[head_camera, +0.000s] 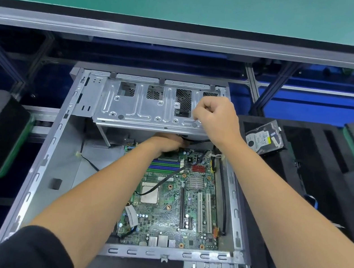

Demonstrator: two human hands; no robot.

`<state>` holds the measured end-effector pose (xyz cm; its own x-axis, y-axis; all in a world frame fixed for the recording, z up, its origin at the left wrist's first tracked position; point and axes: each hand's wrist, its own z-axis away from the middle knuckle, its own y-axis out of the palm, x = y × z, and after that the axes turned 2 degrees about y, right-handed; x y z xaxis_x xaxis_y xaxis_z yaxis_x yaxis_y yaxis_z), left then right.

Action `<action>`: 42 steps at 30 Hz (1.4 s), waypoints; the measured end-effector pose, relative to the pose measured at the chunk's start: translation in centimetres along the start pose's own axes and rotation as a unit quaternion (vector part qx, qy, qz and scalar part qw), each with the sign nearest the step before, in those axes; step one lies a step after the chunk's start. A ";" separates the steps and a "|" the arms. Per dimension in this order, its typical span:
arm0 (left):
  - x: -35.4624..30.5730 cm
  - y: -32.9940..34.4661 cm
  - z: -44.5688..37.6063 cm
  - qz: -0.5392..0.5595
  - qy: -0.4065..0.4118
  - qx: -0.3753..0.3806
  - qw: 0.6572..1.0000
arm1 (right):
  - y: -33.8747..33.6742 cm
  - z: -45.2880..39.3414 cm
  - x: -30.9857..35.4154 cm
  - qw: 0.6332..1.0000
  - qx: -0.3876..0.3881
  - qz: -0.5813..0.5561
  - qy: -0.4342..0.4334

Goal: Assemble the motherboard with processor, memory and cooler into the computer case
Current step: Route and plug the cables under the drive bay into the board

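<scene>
One green motherboard (173,201) lies inside the open grey steel case (48,158), bare processor showing, no cooler. We judge cabling underway. Our left hand (164,144) reaches beneath the drive cage (138,105), fingers hidden; right hand (215,117) is curled on its edge. Next: seat the connector.

Case (50,147) lies open, side panel off, grey steel, drive cage (148,105) spanning its 12 o'clock end. Motherboard (173,204) sits flat inside toward 3 o'clock, green PCB, CPU (149,194) in socket with no cooler on it, blue/green RAM slots (163,165) at its 12 o'clock edge. A black cable (162,182) drapes across the CPU.
</scene>
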<state>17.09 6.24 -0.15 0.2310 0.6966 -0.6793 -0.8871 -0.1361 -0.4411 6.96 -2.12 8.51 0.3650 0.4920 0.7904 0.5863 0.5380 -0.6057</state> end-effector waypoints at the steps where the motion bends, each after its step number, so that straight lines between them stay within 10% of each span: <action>1: 0.0 -0.1 0.1 0.046 -0.007 0.013 0.999 | -0.1 0.0 0.0 1.000 0.001 -0.008 0.002; 4: 0.4 -0.1 0.3 0.086 -0.003 0.012 0.996 | -0.3 -0.2 0.2 0.997 0.004 -0.073 0.009; 14: -0.3 1.3 1.3 -0.401 0.083 -0.140 0.901 | -1.6 -0.6 -0.4 0.966 -0.017 -0.253 0.057; 22: -2.0 3.3 0.7 -0.245 0.202 0.013 0.948 | -1.3 -0.6 -0.1 0.973 -0.012 -0.228 0.035; 42: -2.2 2.6 0.3 -0.140 0.188 -0.035 0.972 | -1.2 -0.3 0.4 0.984 -0.009 -0.177 0.027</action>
<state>14.16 4.60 0.39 0.6006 0.4084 -0.6874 -0.7423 -0.0347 -0.6692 6.62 -2.75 9.57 0.1729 0.2387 0.9556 0.6967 0.6562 -0.2900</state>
